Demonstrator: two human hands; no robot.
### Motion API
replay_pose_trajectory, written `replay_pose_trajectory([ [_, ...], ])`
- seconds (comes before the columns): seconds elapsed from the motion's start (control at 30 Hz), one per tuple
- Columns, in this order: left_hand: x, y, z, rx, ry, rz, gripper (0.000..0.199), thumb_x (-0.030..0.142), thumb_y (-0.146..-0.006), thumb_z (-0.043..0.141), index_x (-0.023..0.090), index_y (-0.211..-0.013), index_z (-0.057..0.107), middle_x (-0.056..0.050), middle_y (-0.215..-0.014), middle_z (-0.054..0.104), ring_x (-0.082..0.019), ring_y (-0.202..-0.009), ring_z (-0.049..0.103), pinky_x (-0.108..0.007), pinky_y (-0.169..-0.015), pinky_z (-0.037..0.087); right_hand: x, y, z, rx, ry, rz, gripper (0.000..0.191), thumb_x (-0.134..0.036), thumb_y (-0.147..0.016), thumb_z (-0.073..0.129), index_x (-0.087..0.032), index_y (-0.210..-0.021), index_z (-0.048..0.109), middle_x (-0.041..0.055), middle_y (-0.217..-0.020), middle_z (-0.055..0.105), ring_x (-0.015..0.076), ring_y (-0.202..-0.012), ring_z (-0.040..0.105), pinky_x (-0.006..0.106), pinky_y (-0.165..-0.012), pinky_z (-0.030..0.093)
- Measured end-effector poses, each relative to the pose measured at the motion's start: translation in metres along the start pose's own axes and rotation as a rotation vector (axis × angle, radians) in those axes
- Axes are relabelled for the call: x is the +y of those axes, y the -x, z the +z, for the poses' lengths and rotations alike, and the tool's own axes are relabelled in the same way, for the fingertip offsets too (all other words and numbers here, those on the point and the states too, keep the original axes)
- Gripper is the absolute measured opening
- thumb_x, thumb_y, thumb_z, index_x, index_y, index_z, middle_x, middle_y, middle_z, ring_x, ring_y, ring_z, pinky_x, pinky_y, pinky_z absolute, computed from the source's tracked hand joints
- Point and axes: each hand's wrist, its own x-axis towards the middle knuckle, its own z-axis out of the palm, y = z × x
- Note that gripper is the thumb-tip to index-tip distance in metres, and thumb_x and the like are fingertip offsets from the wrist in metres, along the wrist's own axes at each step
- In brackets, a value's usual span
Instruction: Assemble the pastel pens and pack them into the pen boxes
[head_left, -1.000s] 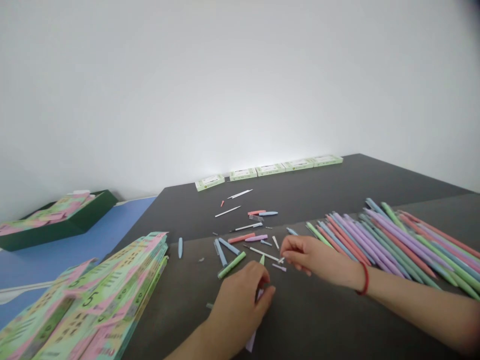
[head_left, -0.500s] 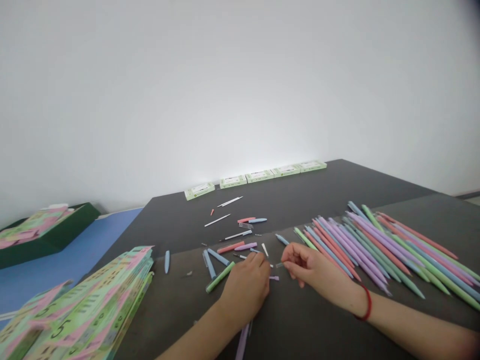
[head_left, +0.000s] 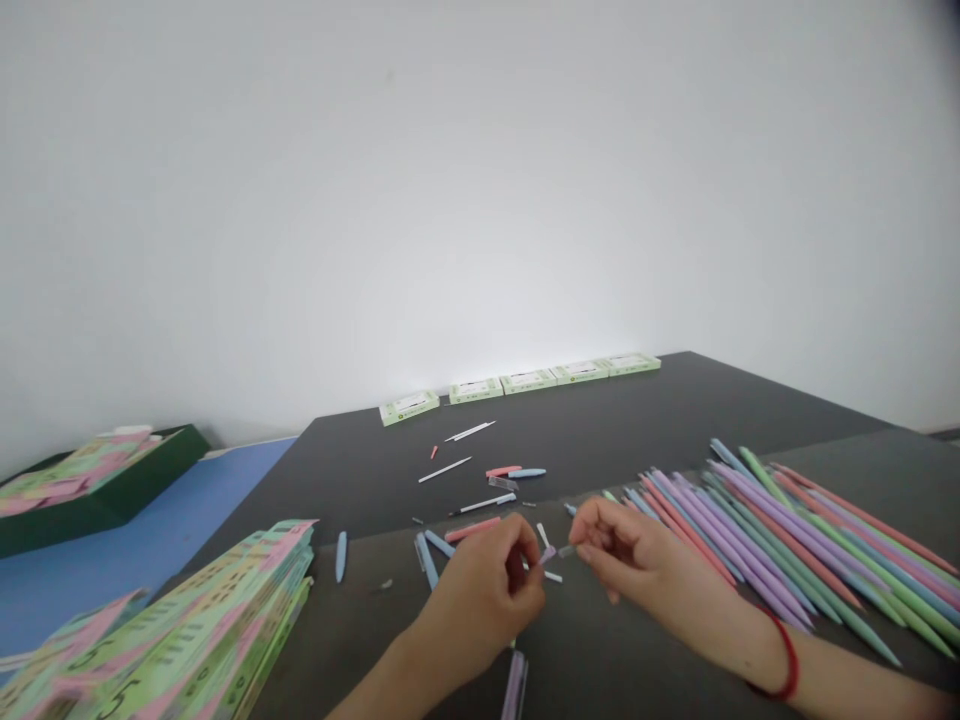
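Observation:
My left hand point(head_left: 487, 590) is closed, pinching a small purple pen part point(head_left: 548, 553) between thumb and forefinger. Facing it, the thumb and forefinger of my right hand point(head_left: 622, 550) grip a small clear plastic piece point(head_left: 566, 551), its end close to the purple part; whether the two touch I cannot tell. Small white pieces point(head_left: 541, 535) lie on the table just beyond the fingers. A purple pen barrel point(head_left: 514, 685) with a clear clip lies near my left wrist. Past my left hand are a red barrel point(head_left: 471, 530) and blue barrels point(head_left: 427, 560), partly hidden.
Many pastel pens point(head_left: 750, 540) lie heaped at the right. Refills point(head_left: 445, 469) and small pen parts are scattered on the dark table point(head_left: 360, 460). Light green boxes point(head_left: 529, 381) line the far edge. Printed packs point(head_left: 195, 620) and a green tray point(head_left: 150, 477) are at the left.
My left hand has turned and lifted, bringing the purple part into view in its fingertips. My right hand still pinches the clear piece. The camera view has tilted slightly upward.

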Motion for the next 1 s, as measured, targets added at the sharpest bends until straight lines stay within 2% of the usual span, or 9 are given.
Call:
replay_pose_trajectory([
  [0.17,0.002,0.003,-0.005,0.078,0.059,0.036,0.012,0.009,-0.073,0.048,0.021,-0.075,0.048,0.007,-0.059,0.047,-0.008,-0.051,0.042,-0.02,-0.049,0.029,-0.022,-0.001,-0.001,0.097,0.196,-0.148,0.005,-0.018,-0.082,0.051,-0.021,-0.079,0.052,-0.0033,-0.064,0.048,0.0115,-0.057,0.046,0.021,-0.05,0.035],
  [0.33,0.001,0.003,0.003,0.057,0.14,0.072,0.016,0.005,-0.071,0.048,0.021,-0.076,0.048,0.007,-0.06,0.047,-0.008,-0.051,0.041,-0.019,-0.048,0.028,-0.02,0.0,0.003,0.074,0.266,-0.206,0.008,-0.014,-0.081,0.052,-0.022,-0.078,0.052,-0.0009,-0.07,0.055,0.0133,-0.062,0.05,0.023,-0.054,0.038],
  [0.5,-0.003,0.0,0.009,0.052,0.429,-0.015,0.008,0.014,-0.078,0.048,0.021,-0.076,0.044,0.007,-0.061,0.044,-0.007,-0.049,0.039,-0.018,-0.046,0.029,-0.013,-0.001,0.008,0.053,0.225,-0.161,0.008,-0.014,-0.081,0.052,-0.021,-0.077,0.052,-0.0032,-0.066,0.053,0.0111,-0.057,0.048,0.021,-0.051,0.036],
  [0.63,-0.005,-0.001,0.008,-0.013,0.513,-0.092,0.006,0.021,-0.08,0.048,0.022,-0.078,0.042,0.008,-0.059,0.043,-0.008,-0.047,0.041,-0.018,-0.044,0.032,-0.005,-0.005,0.015,-0.045,-0.062,0.0,0.003,-0.018,-0.083,0.049,-0.021,-0.082,0.05,-0.0049,-0.059,0.053,0.0104,-0.05,0.049,0.02,-0.045,0.038],
  [0.7,-0.006,-0.001,0.007,-0.032,0.457,-0.123,0.006,0.023,-0.081,0.047,0.022,-0.078,0.042,0.008,-0.058,0.043,-0.008,-0.046,0.041,-0.019,-0.044,0.032,0.0,-0.009,0.017,-0.087,-0.24,0.063,0.004,-0.022,-0.085,0.046,-0.02,-0.082,0.049,-0.005,-0.058,0.053,0.0095,-0.045,0.048,0.019,-0.042,0.038],
  [0.77,-0.006,-0.001,0.006,-0.006,0.274,-0.106,0.005,0.019,-0.079,0.047,0.021,-0.075,0.044,0.007,-0.058,0.045,-0.009,-0.049,0.041,-0.019,-0.045,0.03,0.004,-0.01,0.02,-0.066,-0.323,0.04,0.007,-0.025,-0.086,0.046,-0.02,-0.082,0.049,-0.0049,-0.061,0.054,0.0083,-0.045,0.047,0.019,-0.042,0.038],
  [0.9,-0.002,0.0,0.007,0.045,-0.132,-0.016,0.011,0.008,-0.07,0.049,0.02,-0.069,0.047,0.003,-0.062,0.053,-0.012,-0.056,0.046,-0.022,-0.051,0.027,0.011,-0.01,0.026,-0.044,-0.323,-0.029,0.011,-0.029,-0.085,0.052,-0.02,-0.08,0.049,-0.0052,-0.066,0.051,0.0076,-0.049,0.046,0.02,-0.047,0.04],
  [1.0,0.002,0.0,0.01,0.021,-0.241,-0.012,0.009,0.01,-0.072,0.048,0.019,-0.071,0.048,0.001,-0.065,0.056,-0.013,-0.058,0.05,-0.023,-0.052,0.027,0.016,-0.009,0.032,-0.044,-0.277,-0.032,0.014,-0.032,-0.083,0.053,-0.019,-0.079,0.048,-0.0044,-0.067,0.053,0.0087,-0.051,0.049,0.022,-0.049,0.041],
])
